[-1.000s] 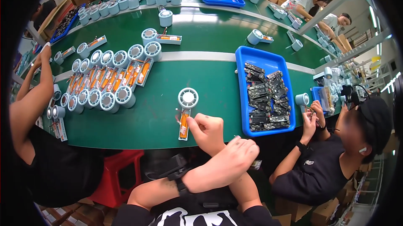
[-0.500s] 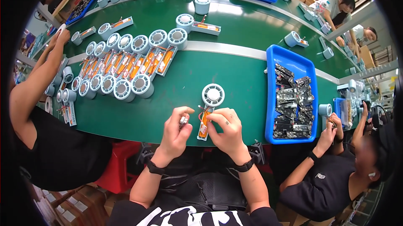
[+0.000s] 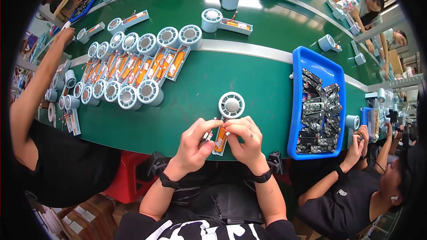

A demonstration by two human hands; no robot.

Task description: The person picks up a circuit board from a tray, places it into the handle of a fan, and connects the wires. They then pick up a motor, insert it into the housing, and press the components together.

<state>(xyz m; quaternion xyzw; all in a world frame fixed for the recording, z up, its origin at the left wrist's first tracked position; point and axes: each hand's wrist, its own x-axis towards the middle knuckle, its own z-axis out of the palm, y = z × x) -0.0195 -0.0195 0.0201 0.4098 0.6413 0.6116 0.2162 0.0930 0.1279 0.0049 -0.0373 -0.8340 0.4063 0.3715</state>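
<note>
A light-blue handheld fan (image 3: 231,105) lies before me, its round head away from me and its open handle toward me. An orange battery (image 3: 219,144) sits in the handle. My left hand (image 3: 193,145) is closed around a small circuit board (image 3: 207,136), mostly hidden by the fingers. Its index fingertip reaches the wires at the top of the handle. On the other side, my right hand (image 3: 245,141) pinches a thin wire there, and a small white connector (image 3: 228,134) shows by its fingertips.
A blue tray (image 3: 295,106) of circuit boards stands at the right. Rows of open fans (image 3: 150,92) with orange batteries fill the left of the green table (image 3: 187,106). Beyond a metal rail (image 3: 249,52), more fans lie on a green surface. Co-workers sit at both sides.
My hands have come closer together over the top of the handle. The left index finger has moved right to the wires; the right fingers have shifted from the battery to a wire. The view has shifted slightly.
</note>
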